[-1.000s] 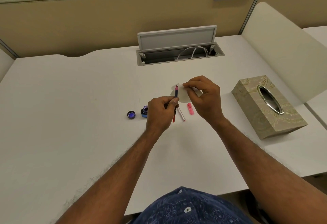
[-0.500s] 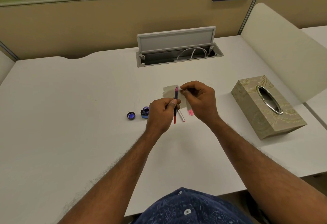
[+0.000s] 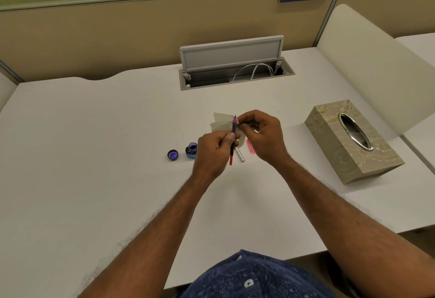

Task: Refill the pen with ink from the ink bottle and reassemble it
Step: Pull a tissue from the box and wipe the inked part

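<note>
Your left hand [image 3: 215, 150] is clamped around the pen's inner section [image 3: 233, 137], holding it upright with the nib at 12 o'clock and the red tail pointing back toward you; that keeps the wet end up and away from the desk [image 3: 94, 133]. Your right hand [image 3: 261, 135] is pinched shut on a tissue [image 3: 221, 122], pressed against the pen just below the nib, so the two hands meet at the tip. This looks like wiping off stray ink after filling, which would put you late in the refill and ahead of reassembly. The open ink bottle [image 3: 191, 150] stands at 9 o'clock from your left hand, just beside it, with its cap [image 3: 173, 155] a little further out the same way. The clear barrel [image 3: 240, 156] and pink cap [image 3: 250, 146] lie on the desk beneath and between your hands, handy for closing up. The tissue box [image 3: 353, 142] sits well apart at 3 o'clock. Mind the uncapped bottle near your left wrist.
</note>
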